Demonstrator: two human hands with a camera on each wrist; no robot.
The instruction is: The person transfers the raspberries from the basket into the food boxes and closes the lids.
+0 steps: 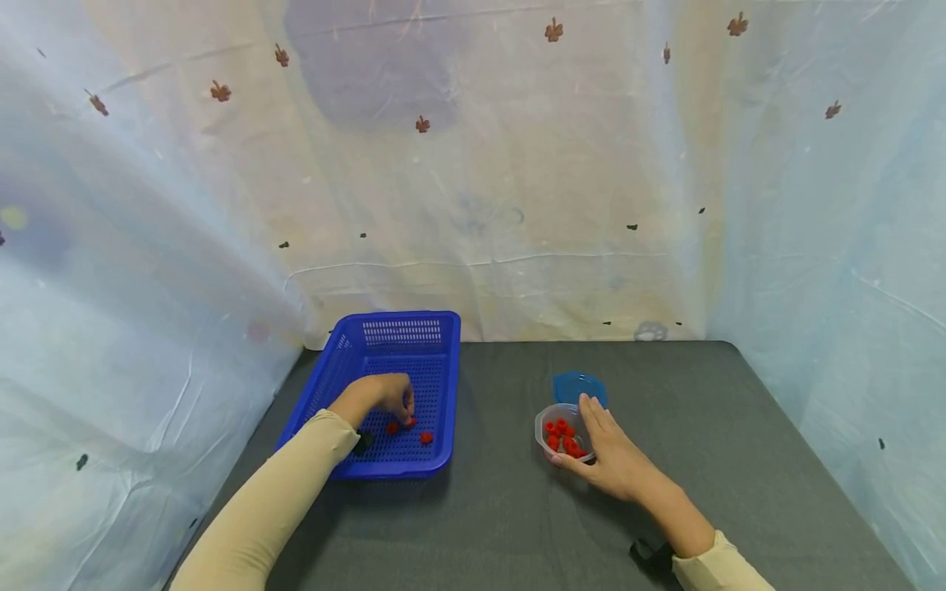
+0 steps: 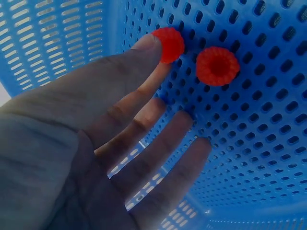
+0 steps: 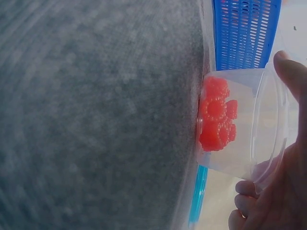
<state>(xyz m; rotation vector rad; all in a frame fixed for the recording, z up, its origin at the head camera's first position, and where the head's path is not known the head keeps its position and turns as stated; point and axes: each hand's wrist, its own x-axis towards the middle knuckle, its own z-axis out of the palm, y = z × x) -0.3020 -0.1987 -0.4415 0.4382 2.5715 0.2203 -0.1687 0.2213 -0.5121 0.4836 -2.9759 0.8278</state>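
Inside the blue plastic basket (image 1: 447, 394), my left hand (image 1: 390, 392) pinches a red raspberry (image 2: 173, 44) between thumb and index finger, low over the perforated floor. Its other fingers are spread in the left wrist view. A second raspberry (image 2: 217, 66), hollow end showing, lies beside it, and another raspberry (image 1: 426, 438) sits toward the basket's near right. My right hand (image 1: 617, 460) holds a clear plastic tub (image 3: 240, 91) at its rim, thumb on the near side and fingers on the far side. Several raspberries (image 3: 214, 112) lie at the bottom of the upright tub.
A blue lid (image 1: 576, 384) lies on the grey-covered table (image 1: 502, 509) just behind the tub. The basket stands at the left of the table. Patterned sheeting (image 1: 473, 197) hangs behind the table and along both sides.
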